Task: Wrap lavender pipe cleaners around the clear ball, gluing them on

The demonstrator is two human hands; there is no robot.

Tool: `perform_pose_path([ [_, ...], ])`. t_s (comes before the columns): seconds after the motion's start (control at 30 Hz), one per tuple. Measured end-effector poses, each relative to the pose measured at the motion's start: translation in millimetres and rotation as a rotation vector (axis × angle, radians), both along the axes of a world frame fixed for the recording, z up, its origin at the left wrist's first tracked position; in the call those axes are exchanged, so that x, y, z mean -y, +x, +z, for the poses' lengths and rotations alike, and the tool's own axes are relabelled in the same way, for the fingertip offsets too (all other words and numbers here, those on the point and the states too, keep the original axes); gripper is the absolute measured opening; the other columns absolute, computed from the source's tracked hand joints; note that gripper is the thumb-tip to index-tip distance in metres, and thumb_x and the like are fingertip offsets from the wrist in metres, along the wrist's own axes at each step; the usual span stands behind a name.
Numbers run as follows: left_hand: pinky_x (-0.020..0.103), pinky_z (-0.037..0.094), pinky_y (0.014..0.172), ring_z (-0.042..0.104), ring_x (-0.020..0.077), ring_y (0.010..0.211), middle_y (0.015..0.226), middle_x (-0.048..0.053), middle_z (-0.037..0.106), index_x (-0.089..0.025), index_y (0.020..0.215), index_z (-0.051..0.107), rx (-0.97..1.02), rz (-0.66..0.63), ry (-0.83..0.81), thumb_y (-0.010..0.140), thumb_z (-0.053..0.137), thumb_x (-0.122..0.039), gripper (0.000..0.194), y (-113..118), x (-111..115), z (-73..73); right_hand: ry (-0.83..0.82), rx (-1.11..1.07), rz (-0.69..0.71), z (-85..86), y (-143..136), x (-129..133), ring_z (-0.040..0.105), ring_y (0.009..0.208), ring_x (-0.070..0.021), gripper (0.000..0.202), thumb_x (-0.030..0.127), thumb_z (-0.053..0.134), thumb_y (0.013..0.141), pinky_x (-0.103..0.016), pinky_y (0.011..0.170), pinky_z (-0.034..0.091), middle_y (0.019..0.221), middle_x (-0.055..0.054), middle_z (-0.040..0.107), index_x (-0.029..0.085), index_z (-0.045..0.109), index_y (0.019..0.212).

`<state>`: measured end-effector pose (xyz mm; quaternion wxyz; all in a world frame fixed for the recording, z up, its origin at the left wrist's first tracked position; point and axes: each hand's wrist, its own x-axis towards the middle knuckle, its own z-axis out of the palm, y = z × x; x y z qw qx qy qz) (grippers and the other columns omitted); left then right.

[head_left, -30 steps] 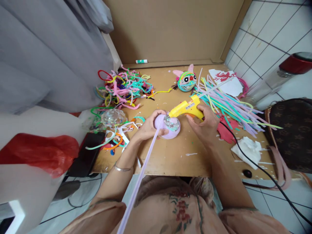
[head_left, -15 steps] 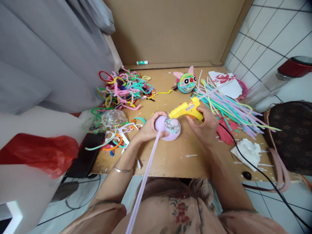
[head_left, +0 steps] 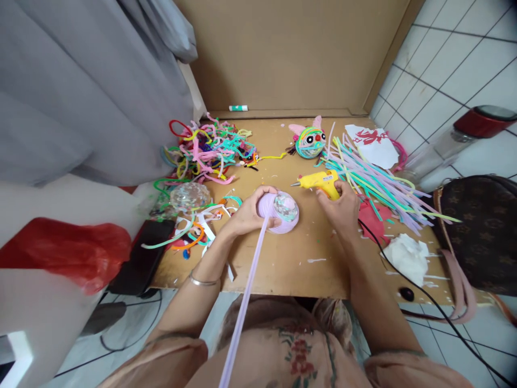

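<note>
My left hand [head_left: 258, 214] is closed around a ball [head_left: 287, 225] partly wrapped in lilac pipe cleaner. A bare, clear patch with speckled colours shows on the ball's right upper side. From the ball a lilac pipe cleaner strip [head_left: 247, 293] runs down toward my body. My right hand [head_left: 341, 209] grips a yellow glue gun [head_left: 321, 182] by its handle. The gun's metal nozzle points left, above and apart from the ball. Its black cord [head_left: 398, 277] trails off to the lower right.
Tangled pipe cleaners [head_left: 210, 148] and a clear ball [head_left: 189, 195] lie left. Behind stands a decorated ball with ears and eyes [head_left: 310, 143]. Straight pipe cleaners [head_left: 375, 178], a crumpled tissue [head_left: 406, 257], a brown bag [head_left: 476, 237] and a bottle [head_left: 456, 137] are on the right.
My right hand has drawn the glue gun up and away from the ball, so its nozzle no longer touches it. My left hand keeps the ball in about the same place.
</note>
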<state>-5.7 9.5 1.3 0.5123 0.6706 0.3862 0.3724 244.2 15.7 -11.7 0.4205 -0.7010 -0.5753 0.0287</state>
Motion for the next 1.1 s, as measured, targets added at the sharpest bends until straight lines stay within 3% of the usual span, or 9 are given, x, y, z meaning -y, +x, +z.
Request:
perform_pose_path([
  [0.13, 0.034, 0.048, 0.097, 0.059, 0.0246, 0.113, 0.127, 0.009, 0.058, -0.02, 0.113, 0.05, -0.006, 0.014, 0.004, 0.054, 0.086, -0.033, 0.07, 0.3, 0.7, 3.9, -0.252, 0.241, -0.124, -4.9, 2.6, -2.0, 0.06, 0.101, -0.0322, 0.039, 0.039, 0.059, 0.077, -0.041, 0.086, 0.047, 0.108, -0.02, 0.067, 0.011, 0.062, 0.104],
  [0.27, 0.034, 0.048, 0.096, 0.059, 0.0239, 0.11, 0.126, 0.009, 0.058, -0.02, 0.113, 0.05, -0.046, 0.044, 0.02, 0.054, 0.085, -0.034, 0.07, 0.5, 2.5, 7.2, -0.397, 0.468, -0.107, -11.4, -0.1, 1.4, 0.061, 0.101, -0.0365, 0.041, 0.038, 0.054, 0.084, -0.044, 0.086, 0.045, 0.105, -0.025, 0.066, 0.004, 0.062, 0.105],
  [0.33, 0.034, 0.048, 0.095, 0.059, 0.0237, 0.109, 0.124, 0.008, 0.059, -0.02, 0.113, 0.05, -0.066, 0.061, 0.03, 0.054, 0.084, -0.034, 0.069, 0.6, 3.2, 8.5, -0.321, 0.508, -0.107, -15.5, -0.1, 2.0, 0.06, 0.097, -0.0371, 0.038, 0.038, 0.056, 0.083, -0.047, 0.084, 0.043, 0.1, -0.025, 0.066, 0.005, 0.063, 0.101],
  [0.47, 0.036, 0.048, 0.097, 0.059, 0.024, 0.108, 0.119, 0.007, 0.061, -0.02, 0.113, 0.052, -0.102, 0.1, 0.05, 0.055, 0.083, -0.035, 0.067, 0.8, 3.4, 11.1, 0.116, 0.469, -0.051, -16.0, -2.6, 3.0, 0.059, 0.093, -0.0352, 0.035, 0.036, 0.06, 0.083, -0.048, 0.081, 0.042, 0.097, -0.022, 0.067, 0.009, 0.063, 0.105],
  [0.63, 0.037, 0.05, 0.095, 0.061, 0.0235, 0.103, 0.112, 0.005, 0.063, -0.02, 0.112, 0.055, -0.119, 0.138, 0.097, 0.057, 0.082, -0.035, 0.063, 1.2, 3.1, 13.0, 0.528, 0.435, 0.382, 3.4, -29.1, 21.5, 0.06, 0.076, -0.0237, 0.044, 0.031, 0.061, 0.089, -0.037, 0.073, 0.042, 0.083, -0.006, 0.066, 0.018, 0.053, 0.129],
  [0.73, 0.038, 0.05, 0.097, 0.061, 0.0242, 0.104, 0.112, 0.005, 0.064, -0.019, 0.11, 0.056, -0.12, 0.137, 0.14, 0.059, 0.079, -0.032, 0.058, 1.2, 3.1, 12.6, 0.606, 0.492, 0.674, 17.7, -50.1, 36.1, 0.062, 0.081, -0.0226, 0.049, 0.027, 0.066, 0.087, -0.036, 0.072, 0.043, 0.092, -0.008, 0.07, 0.018, 0.051, 0.132],
  [0.83, 0.038, 0.047, 0.101, 0.06, 0.0258, 0.109, 0.115, 0.006, 0.064, -0.019, 0.11, 0.056, -0.116, 0.133, 0.17, 0.057, 0.079, -0.03, 0.059, 0.8, 3.1, 11.9, 0.602, 0.448, 0.819, 27.6, -62.7, 41.8, 0.064, 0.081, -0.021, 0.03, 0.019, 0.062, 0.089, -0.035, 0.07, 0.045, 0.089, -0.007, 0.071, 0.021, 0.06, 0.119],
  [0.97, 0.04, 0.047, 0.099, 0.06, 0.0262, 0.107, 0.113, 0.005, 0.063, -0.019, 0.112, 0.056, -0.17, 0.151, 0.17, 0.058, 0.077, -0.031, 0.059, 1.0, 3.8, 13.4, 0.544, 0.174, 0.833, 30.3, -63.1, 39.8, 0.067, 0.079, -0.0175, 0.015, 0.015, 0.057, 0.091, -0.032, 0.07, 0.052, 0.086, -0.005, 0.072, 0.023, 0.067, 0.099],
  [1.1, 0.041, 0.048, 0.098, 0.06, 0.0263, 0.107, 0.115, 0.005, 0.064, -0.02, 0.114, 0.056, -0.191, 0.155, 0.143, 0.059, 0.079, -0.032, 0.061, 1.4, 5.2, 16.2, 0.488, 0.007, 0.779, 25.7, -58.1, 38.0, 0.07, 0.079, -0.0175, 0.015, 0.015, 0.058, 0.091, -0.033, 0.072, 0.057, 0.086, -0.004, 0.075, 0.023, 0.07, 0.096],
])
